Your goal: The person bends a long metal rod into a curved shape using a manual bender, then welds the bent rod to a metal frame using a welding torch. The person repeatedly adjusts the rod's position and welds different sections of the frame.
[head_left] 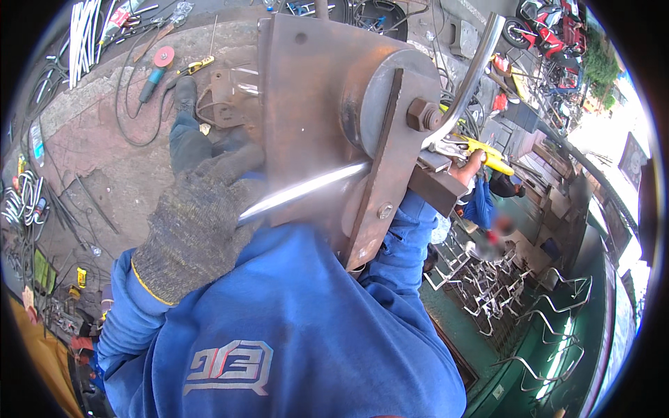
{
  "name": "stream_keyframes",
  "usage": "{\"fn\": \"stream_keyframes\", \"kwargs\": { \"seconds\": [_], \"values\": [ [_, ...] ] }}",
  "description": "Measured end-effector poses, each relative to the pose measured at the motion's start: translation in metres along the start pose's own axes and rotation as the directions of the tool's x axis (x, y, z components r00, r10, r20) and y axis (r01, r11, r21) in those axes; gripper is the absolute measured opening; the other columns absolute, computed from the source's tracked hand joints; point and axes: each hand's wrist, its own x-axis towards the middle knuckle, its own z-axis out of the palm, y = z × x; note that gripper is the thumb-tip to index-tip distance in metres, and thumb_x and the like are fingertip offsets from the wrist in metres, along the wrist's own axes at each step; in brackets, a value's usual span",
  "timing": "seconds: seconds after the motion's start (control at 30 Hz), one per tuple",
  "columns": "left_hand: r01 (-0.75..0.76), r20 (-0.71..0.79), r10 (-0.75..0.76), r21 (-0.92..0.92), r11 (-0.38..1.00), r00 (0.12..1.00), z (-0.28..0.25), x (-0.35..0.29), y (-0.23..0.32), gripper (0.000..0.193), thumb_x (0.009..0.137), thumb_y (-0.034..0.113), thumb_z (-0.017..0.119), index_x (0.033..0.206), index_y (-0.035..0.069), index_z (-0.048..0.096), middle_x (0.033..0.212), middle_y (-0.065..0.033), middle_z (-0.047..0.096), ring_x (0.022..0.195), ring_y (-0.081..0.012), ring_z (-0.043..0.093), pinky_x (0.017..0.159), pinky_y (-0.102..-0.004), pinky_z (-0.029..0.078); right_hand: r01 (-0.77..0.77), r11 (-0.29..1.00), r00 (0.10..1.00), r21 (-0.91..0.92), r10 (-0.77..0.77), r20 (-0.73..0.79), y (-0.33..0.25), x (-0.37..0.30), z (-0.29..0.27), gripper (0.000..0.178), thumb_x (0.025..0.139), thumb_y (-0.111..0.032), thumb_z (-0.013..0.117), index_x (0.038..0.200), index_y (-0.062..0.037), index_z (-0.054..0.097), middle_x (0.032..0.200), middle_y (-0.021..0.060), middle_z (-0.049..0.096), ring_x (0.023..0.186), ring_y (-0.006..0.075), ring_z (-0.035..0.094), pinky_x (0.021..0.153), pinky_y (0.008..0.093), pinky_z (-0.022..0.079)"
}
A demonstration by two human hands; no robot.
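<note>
My left hand (198,223), in a dark work glove with a yellow cuff edge, is closed around the end of a shiny metal tube (310,187). The tube runs under a flat steel bar (376,181) on a rusty tube bender (306,76). Past the round die (362,104) and its large bolt (424,115), a bent length of tube (477,70) rises to the upper right. My right hand (468,169) is bare and partly hidden behind the bender. Its fingers are closed on yellow-handled locking pliers (488,156) beside the tube; a steel block (437,189) sits close by.
An angle grinder (155,73) with its cord lies on the ground at the upper left, near my foot. Bundled metal strips (83,45) lie beyond it. At right are bent tube frames (491,292) and a co-worker in blue (479,203). Red motorcycles (547,28) stand farther off.
</note>
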Motion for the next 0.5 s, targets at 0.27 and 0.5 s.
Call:
{"fn": "stream_keyframes", "kwargs": {
  "seconds": [0.27, 0.5],
  "values": [
    [-0.073, -0.046, 0.073, 0.001, 0.997, 0.996, 0.0, 0.001, 0.001, 0.038, 0.077, 0.012, 0.074, 0.114, 0.011, 0.069, 0.128, -0.0126, 0.061, 0.112, -0.0349, 0.062, 0.094, -0.0484, 0.05, -0.189, 0.94, 0.946, 0.285, 0.096, 0.309, 0.01, -0.004, -0.007, 0.076, 0.093, -0.06, 0.056, 0.14, -0.0006, 0.05, 0.137, 0.0286, 0.055, 0.125, 0.0392, 0.056, 0.107, 0.0551, 0.047],
    [-0.125, -0.003, 0.126, 0.08, 0.989, 0.992, -0.001, -0.003, 0.0, 0.038, 0.083, 0.014, 0.074, 0.12, 0.006, 0.066, 0.133, -0.0186, 0.061, 0.123, -0.0371, 0.059, 0.101, -0.0467, 0.049, 0.071, 0.993, 0.997, -0.094, -0.067, 0.047, 0.026, 0.005, 0.002, 0.072, 0.092, -0.061, 0.058, 0.132, -0.001, 0.053, 0.124, 0.0244, 0.061, 0.115, 0.0387, 0.061, 0.103, 0.0535, 0.049]
  ]
}}
